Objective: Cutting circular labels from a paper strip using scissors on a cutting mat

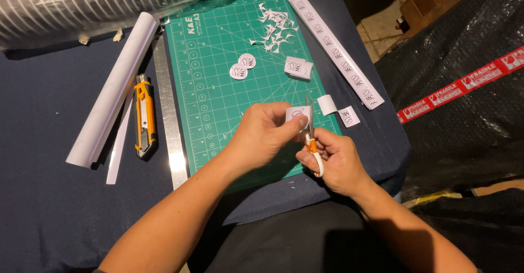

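Plainly, the surface (49, 207) is covered by a dark blue cloth, and a green mat (218, 104) is laid on it under the work. Beside the mat's left edge a steel ruler (168, 120) is set, then an orange knife (144, 117) and a paper roll (112, 90). Along the mat's right edge a printed strip (335, 49) is laid, a heap of scraps (275, 30) is left near the top, and two cut rounds (243, 66) are placed mid-mat.

Above the mat's lower right, a small label (297, 114) is pinched by the left hand (262, 136), thumb and fingertips closed on its edges. Small scissors (311, 136) are gripped by the right hand (335, 161), fingers curled through the white and orange handle, the blades pointing up against the label.

Several slips can be judged likely. The left fingertips are held right beside the blades, so a nick could be caused by a hurried snip. The printed oval could be clipped if the label is turned too slowly for the cut. The grip on so small a piece is slight, so it could be dropped among the scraps. The knife's blade cannot be told as retracted; a careless forearm could be caught by it.
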